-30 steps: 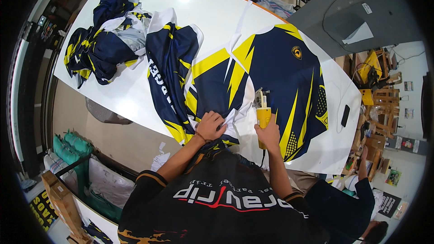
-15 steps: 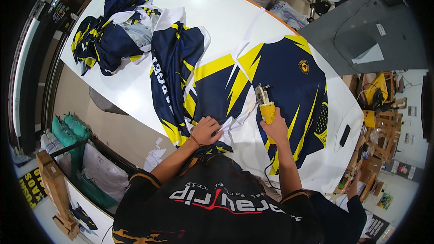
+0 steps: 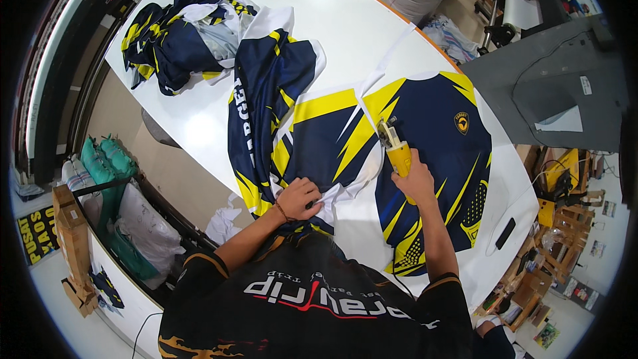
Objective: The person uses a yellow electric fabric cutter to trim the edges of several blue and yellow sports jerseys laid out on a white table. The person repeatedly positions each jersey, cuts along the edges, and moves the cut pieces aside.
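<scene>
My right hand is wrapped around a yellow handheld electric fabric cutter. Its metal head rests at the left edge of a navy and yellow jersey panel lying flat on the white table. Left of the cutter lies a second navy and yellow panel, with a strip of white fabric between the two. My left hand presses on this panel's near end, its fingers curled onto the bunched fabric. A crumpled printed piece lies beyond that hand. The cutter's blade is too small to make out.
A heap of navy and yellow fabric covers the table's far left. A black phone with a cable lies near the right edge. Grey equipment stands beyond the table. Green and white bags sit at lower left.
The cutter has moved farther away and slightly left along the panel's edge. My left hand stays on the fabric. The whole view has shifted a little, and a person at lower right has moved.
</scene>
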{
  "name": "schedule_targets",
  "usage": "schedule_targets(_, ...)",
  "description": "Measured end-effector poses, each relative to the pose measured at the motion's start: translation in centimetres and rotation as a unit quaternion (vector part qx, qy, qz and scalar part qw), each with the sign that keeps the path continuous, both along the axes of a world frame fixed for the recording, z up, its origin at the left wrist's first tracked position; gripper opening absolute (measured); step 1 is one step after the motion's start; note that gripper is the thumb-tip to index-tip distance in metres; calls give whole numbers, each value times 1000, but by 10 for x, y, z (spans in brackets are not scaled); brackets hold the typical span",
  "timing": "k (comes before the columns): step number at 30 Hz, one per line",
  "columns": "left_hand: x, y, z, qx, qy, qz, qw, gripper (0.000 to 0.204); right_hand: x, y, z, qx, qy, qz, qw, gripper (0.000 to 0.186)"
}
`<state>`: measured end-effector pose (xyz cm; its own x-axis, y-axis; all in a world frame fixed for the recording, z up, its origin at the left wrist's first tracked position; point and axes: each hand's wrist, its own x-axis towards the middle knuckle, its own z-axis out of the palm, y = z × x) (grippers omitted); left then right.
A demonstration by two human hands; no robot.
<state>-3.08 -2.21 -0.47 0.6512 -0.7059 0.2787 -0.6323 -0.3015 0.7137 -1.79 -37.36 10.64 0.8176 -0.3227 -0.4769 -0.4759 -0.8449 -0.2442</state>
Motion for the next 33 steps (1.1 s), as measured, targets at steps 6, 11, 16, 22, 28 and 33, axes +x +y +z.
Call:
schedule_targets(6,0,0,-1,1,1,0,1000,18,31,-9,-6,12,-18,46,999,72)
schedule_targets(11,-1,0,-1,6,-1,1,1000,20,62,-2,3,18,-18,67,997,68)
schedule_targets(16,0,0,0,8,7,-6,1000,20,90,1,-3,13,-19,78,997,68)
schedule_targets(22,-3,2,-4,16,6,2,1000,25,111,11,-2,8,-23,88,996,68)
schedule_targets(28,-1,0,9,86,0,144,986,58,71,13,10,48,-69,18,996,66)
schedule_targets(33,17,-4,-6,97,-18,264,959,52,-44,-4,5,218,-102,-171,955,69)
